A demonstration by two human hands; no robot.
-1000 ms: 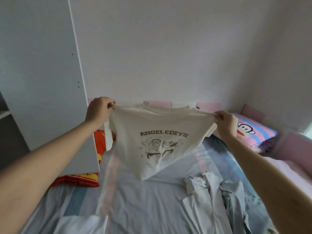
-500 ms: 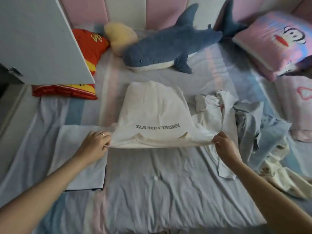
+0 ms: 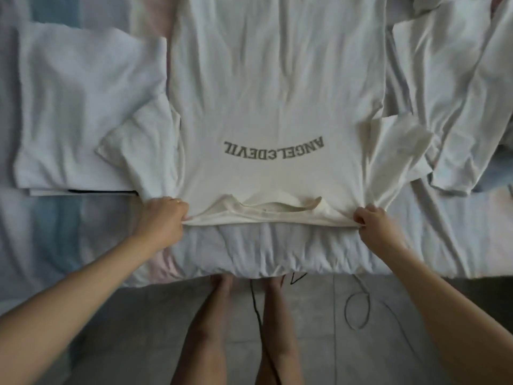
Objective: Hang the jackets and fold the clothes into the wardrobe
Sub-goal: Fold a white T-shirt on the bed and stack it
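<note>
While the "ANGEL DEVIL" T-shirt (image 3: 277,93) lies on the bed (image 3: 249,251), left grip (image 3: 163,218) and right grip (image 3: 373,222) each pinch a shoulder.

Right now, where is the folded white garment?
In the head view the folded white garment lies on the bed at the left, beside the cream T-shirt, whose sleeve overlaps its near corner, just beyond the left hand.

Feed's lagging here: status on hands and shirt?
Left hand, right hand each pinch a shoulder. T-shirt flat on bed, print up. One sleeve overlaps folded garment; loose clothes crowd the other side.
</note>
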